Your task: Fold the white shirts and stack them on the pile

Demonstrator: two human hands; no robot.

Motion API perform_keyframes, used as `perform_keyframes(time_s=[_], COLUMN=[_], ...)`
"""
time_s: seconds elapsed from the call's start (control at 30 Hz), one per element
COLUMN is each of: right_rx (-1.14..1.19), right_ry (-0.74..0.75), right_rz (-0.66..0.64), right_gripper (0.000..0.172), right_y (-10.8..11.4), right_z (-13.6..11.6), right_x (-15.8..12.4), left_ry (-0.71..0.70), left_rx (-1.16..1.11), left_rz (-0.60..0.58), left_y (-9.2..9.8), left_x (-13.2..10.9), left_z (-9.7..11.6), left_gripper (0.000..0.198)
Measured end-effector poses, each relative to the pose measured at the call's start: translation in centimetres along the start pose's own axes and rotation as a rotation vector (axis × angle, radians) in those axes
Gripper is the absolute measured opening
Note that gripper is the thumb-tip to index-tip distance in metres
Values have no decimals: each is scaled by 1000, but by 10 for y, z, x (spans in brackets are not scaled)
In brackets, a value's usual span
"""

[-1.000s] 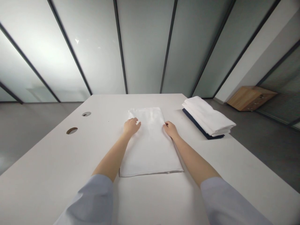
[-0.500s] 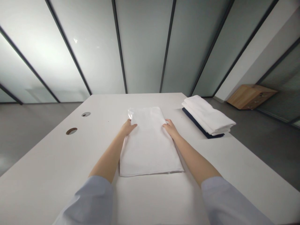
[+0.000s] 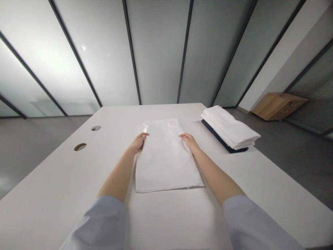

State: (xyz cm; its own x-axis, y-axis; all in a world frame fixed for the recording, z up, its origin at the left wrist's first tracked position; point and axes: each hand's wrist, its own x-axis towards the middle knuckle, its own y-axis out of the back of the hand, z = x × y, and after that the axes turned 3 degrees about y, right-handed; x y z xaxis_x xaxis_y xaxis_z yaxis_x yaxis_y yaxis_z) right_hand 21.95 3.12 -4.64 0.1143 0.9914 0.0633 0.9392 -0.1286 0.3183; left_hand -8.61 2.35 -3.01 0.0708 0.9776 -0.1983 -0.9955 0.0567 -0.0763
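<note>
A folded white cloth [image 3: 169, 166] lies flat on the table before me, its long sides running away from me. Shiny clear plastic, seemingly a bag [image 3: 163, 125], covers at least its far part; where the plastic ends is hard to make out. My left hand [image 3: 138, 141] is closed at the left edge, fingertips pinching the plastic at the cloth's side. On the opposite edge, my right hand [image 3: 189, 141] pinches in the same way, about level with the left. The undersides of both hands are hidden.
To the right, a stack of folded white cloths [image 3: 229, 126] rests on a dark navy folded cloth [image 3: 217, 136]. The white table [image 3: 104, 166] has two round holes at its left. Beyond its far edge stand frosted glass panels [image 3: 158, 52]; a wooden cabinet [image 3: 278, 106] is on the floor at right.
The left hand has moved slightly left and its grip has shifted to the edge. The right fingers have risen a little. The cloth's near edge has moved slightly away from me, and more plastic sheen shows.
</note>
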Motion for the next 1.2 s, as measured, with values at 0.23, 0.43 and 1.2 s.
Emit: perform_keyframes(time_s=[0.23, 0.43, 1.2], right_rx=[191, 186, -534], right_ry=[-184, -148, 591], right_rz=[-305, -213, 31], right_gripper=[49, 46, 17], right_y=[15, 13, 51], right_z=[-14, -14, -54], right_x=[-10, -8, -5], left_ry=[86, 31, -665], left_rx=[95, 50, 1073], left_rz=[-325, -206, 173], left_y=[8, 7, 1], left_x=[-13, -3, -23], left_z=[8, 2, 70], left_gripper=[66, 71, 22])
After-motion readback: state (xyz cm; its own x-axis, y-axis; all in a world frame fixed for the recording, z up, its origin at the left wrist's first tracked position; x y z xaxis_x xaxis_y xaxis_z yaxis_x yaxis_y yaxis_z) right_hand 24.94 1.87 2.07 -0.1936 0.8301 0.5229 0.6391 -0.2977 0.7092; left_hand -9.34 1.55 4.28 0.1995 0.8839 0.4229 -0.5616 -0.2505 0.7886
